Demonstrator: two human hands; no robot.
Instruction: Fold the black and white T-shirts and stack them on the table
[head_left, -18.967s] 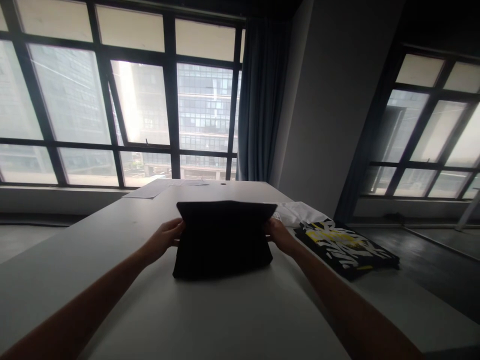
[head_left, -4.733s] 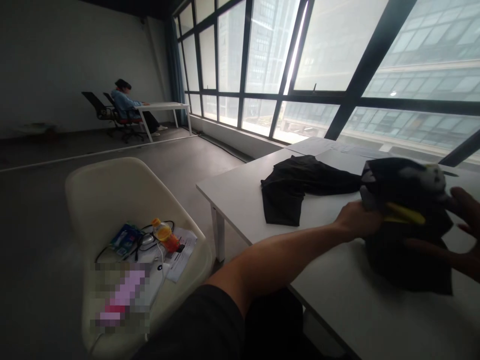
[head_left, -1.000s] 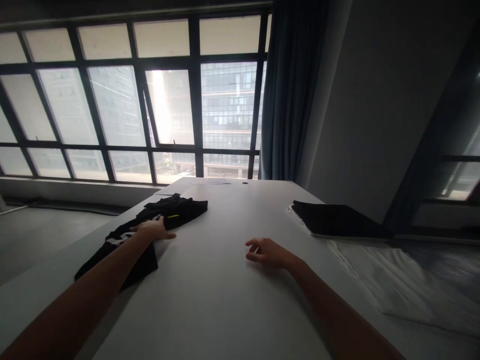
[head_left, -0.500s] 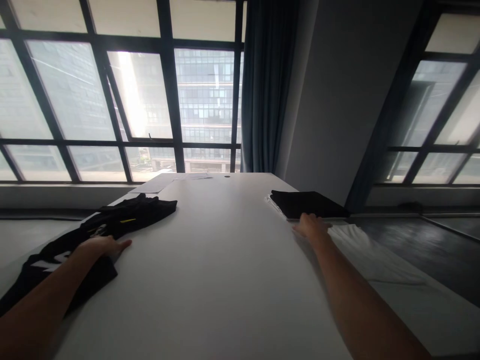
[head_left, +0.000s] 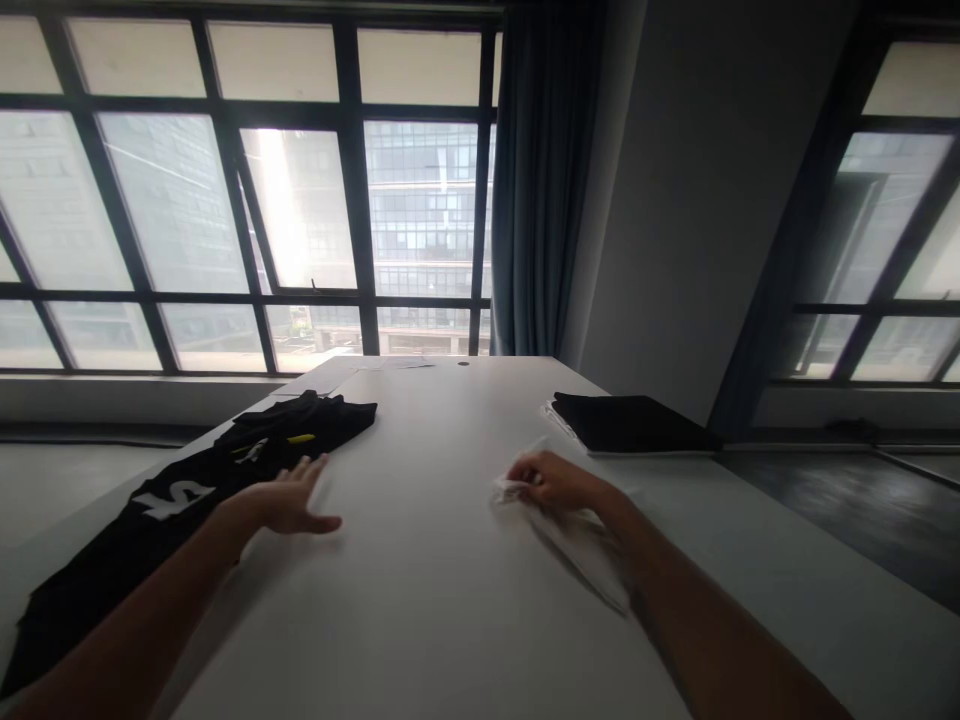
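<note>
- Head view: right hand (head_left: 553,482) pinches white cloth (head_left: 577,545) by its bunched end, nearer than the folded black cloth (head_left: 630,424).
- Left hand (head_left: 281,502): fingers spread, beside the black garment (head_left: 217,470); contact unclear.
- I'd want a firm pinch, trailing fabric clear of the forearm.

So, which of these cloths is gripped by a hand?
The white cloth, pinched in the right hand. The printed black garment beside the open left hand and the folded black cloth farther right are not gripped.
</note>
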